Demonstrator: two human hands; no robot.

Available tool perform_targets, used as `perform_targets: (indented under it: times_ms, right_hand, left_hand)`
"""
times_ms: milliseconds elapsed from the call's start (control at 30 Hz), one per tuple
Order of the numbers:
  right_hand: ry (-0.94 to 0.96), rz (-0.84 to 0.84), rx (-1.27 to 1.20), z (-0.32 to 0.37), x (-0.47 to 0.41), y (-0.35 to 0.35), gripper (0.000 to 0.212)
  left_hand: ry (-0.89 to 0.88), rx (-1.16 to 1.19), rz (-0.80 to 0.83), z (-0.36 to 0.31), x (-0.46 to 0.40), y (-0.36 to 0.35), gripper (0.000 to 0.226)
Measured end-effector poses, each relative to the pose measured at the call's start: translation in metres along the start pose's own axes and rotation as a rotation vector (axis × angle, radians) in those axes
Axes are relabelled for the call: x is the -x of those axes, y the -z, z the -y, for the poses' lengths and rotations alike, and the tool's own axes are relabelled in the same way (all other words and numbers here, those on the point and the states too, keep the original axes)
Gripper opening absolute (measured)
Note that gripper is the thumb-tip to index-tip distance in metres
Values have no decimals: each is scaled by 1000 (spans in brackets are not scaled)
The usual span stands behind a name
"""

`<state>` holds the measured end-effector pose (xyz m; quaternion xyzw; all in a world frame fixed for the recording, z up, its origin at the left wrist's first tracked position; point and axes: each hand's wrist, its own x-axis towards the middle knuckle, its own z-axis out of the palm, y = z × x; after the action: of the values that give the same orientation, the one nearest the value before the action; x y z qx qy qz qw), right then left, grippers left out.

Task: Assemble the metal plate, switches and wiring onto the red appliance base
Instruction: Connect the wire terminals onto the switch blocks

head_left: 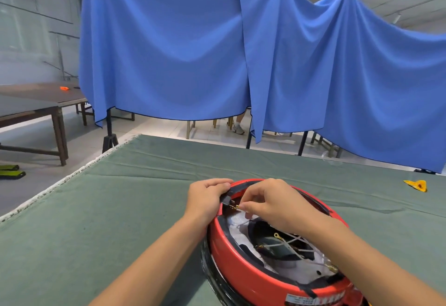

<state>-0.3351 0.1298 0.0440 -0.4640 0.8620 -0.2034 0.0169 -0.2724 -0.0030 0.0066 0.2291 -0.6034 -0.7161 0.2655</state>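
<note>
The round red appliance base [243, 272] lies upside down on the green cloth at the bottom centre, open side up. Inside show white insulation, a dark inner part and several white wires [287, 245] with brass terminals. My left hand [205, 199] grips the base's far left rim, fingers curled over a small black switch [225, 200]. My right hand [268, 205] reaches over the opening and pinches a brass wire terminal [235, 207] right at that switch. My right forearm hides the right side of the base. No metal plate is plainly visible.
A green cloth [120, 209] covers the work table. A yellow triangular object [416, 185] lies at the right edge. Blue sheets [217, 52] hang behind the table. Wooden tables [41, 105] stand at the left, and a person's feet show under the sheets.
</note>
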Motion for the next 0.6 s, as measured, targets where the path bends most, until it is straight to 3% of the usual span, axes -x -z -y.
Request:
perform_targets:
  times_ms: [233, 600]
  right_hand:
    - [30, -248, 41, -1, 4, -8, 10]
    - [-8, -217, 93, -3, 3, -18, 10]
  left_hand:
    - [-44, -29, -36, -1, -5, 0, 13]
    - [-41, -52, -21, 5, -2, 2, 23]
